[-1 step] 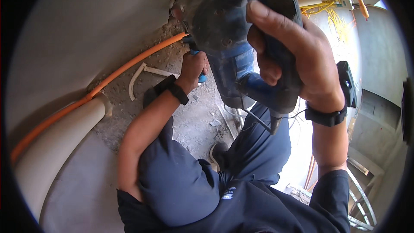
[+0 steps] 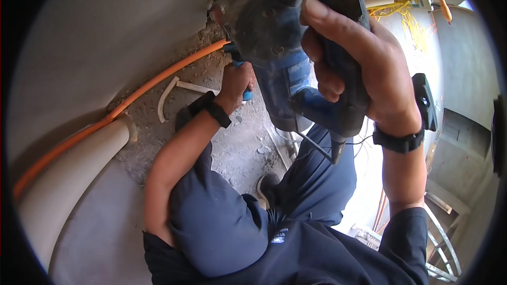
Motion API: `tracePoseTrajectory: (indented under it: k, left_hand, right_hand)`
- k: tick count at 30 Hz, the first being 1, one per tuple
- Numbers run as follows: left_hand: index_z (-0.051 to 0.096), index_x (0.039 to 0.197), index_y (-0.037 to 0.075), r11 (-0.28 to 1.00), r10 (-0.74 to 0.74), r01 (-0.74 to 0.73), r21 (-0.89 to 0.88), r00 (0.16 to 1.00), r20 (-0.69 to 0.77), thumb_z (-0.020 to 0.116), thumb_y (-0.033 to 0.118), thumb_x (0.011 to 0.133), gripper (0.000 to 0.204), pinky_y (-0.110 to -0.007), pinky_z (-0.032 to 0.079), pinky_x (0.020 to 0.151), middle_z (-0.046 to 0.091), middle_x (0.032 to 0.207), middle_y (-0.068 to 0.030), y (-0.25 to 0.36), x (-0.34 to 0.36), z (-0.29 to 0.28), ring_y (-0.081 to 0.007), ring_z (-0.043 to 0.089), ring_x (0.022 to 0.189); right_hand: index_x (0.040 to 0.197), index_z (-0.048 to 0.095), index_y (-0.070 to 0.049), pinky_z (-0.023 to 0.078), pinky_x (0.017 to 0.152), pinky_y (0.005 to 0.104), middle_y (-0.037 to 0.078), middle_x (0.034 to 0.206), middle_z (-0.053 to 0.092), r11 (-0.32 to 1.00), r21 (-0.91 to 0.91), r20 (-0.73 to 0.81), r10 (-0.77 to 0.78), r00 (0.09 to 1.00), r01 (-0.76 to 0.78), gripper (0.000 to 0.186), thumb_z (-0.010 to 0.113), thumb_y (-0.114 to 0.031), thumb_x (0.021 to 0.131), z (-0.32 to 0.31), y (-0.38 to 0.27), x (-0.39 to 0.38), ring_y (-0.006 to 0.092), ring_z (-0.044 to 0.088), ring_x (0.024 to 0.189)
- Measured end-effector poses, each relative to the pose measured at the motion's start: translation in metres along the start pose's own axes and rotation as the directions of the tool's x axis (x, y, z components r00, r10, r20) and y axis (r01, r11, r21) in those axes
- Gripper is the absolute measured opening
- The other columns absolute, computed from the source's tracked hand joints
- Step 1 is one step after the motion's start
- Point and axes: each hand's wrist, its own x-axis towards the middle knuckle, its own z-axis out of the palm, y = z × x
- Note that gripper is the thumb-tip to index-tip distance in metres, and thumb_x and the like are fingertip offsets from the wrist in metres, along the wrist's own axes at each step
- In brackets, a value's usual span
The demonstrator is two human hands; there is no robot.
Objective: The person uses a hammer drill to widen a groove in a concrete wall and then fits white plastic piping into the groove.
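Observation:
A large, dusty dark-blue rotary hammer [image 2: 269, 26] fills the upper middle, close to the camera. Around its rear grip my right hand [image 2: 364, 58] is closed, thumb lying along the top of the casing and fingers curled inside the handle loop. My left hand [image 2: 236, 83] wraps the blue side handle [image 2: 247, 95], lower and further left. The tool's front end points toward the wall corner at the upper left; its bit and contact point are hidden behind the body. A power cord [image 2: 317, 148] leaves the bottom of the rear grip.
An orange conduit [image 2: 158, 80] runs along the wall foot, passing a thick pale pipe [image 2: 79, 163] at left. White strips [image 2: 168, 97] and rubble [image 2: 237, 153] lie on the floor. Yellow wires [image 2: 412, 21] hang at the upper right; a metal frame [image 2: 443, 243] stands lower right.

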Motion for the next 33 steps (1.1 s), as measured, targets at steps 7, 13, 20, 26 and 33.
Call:
tracePoseTrajectory:
  k: [7,13,20,26,33]
  left_hand:
    - [0.058,0.078,0.004,0.999,0.03,-0.03,0.041,1.0,0.005,0.052,0.017,0.094,0.022,-0.034,0.044,0.045,0.053,0.056,-0.0064,-0.013,0.01,-0.01,-0.017,0.051,0.044]
    - [0.066,0.11,0.004,0.989,0.046,-0.049,0.142,0.999,0.024,0.062,0.017,0.095,0.02,-0.029,0.05,0.07,0.069,0.097,-0.0018,-0.055,0.032,-0.04,-0.01,0.063,0.084]
    - [0.059,0.121,-0.001,0.967,0.073,-0.106,0.232,0.986,0.148,0.06,0.009,0.094,0.028,-0.033,0.052,0.081,0.068,0.105,-0.008,-0.132,0.021,-0.14,-0.0196,0.065,0.094]
    - [0.06,0.114,-0.001,0.955,0.005,-0.055,0.292,0.985,0.171,0.061,0.011,0.094,0.024,-0.033,0.052,0.078,0.068,0.099,-0.0082,-0.123,0.004,-0.144,-0.0199,0.065,0.089]
    - [0.062,0.099,0.0,0.739,-0.037,-0.14,0.659,0.968,0.247,0.064,0.016,0.093,0.017,-0.034,0.049,0.067,0.064,0.082,-0.0058,-0.049,-0.042,-0.093,-0.0181,0.062,0.074]
  right_hand:
    - [0.095,0.065,0.0,0.04,0.044,0.0249,0.005,0.07,0.06,0.999,-0.047,0.035,-0.015,0.999,0.017,0.033,0.073,-0.03,0.09,-0.005,0.009,0.004,0.0104,0.054,0.047]
    - [0.099,0.065,0.0,0.048,0.054,0.0285,0.006,0.073,0.067,1.0,0.017,0.042,-0.001,0.999,0.0,0.031,0.073,-0.026,0.086,-0.009,0.041,-0.011,0.0112,0.058,0.056]
    - [0.108,0.061,0.0,0.052,0.074,0.0324,0.01,0.083,0.067,0.983,0.172,-0.104,-0.042,0.994,0.059,0.033,0.076,-0.013,0.082,0.039,0.201,-0.086,0.0149,0.064,0.077]
    - [0.115,0.059,-0.002,0.051,0.075,0.0297,0.006,0.094,0.067,0.987,0.153,-0.058,-0.043,0.997,0.052,0.038,0.075,-0.004,0.081,0.019,0.116,-0.082,0.0138,0.063,0.083]
    - [0.127,0.05,0.003,0.053,0.071,0.0291,0.01,0.101,0.066,0.839,0.511,0.017,0.206,0.978,-0.185,0.046,0.069,-0.008,0.086,-0.035,0.092,-0.103,0.0138,0.065,0.081]
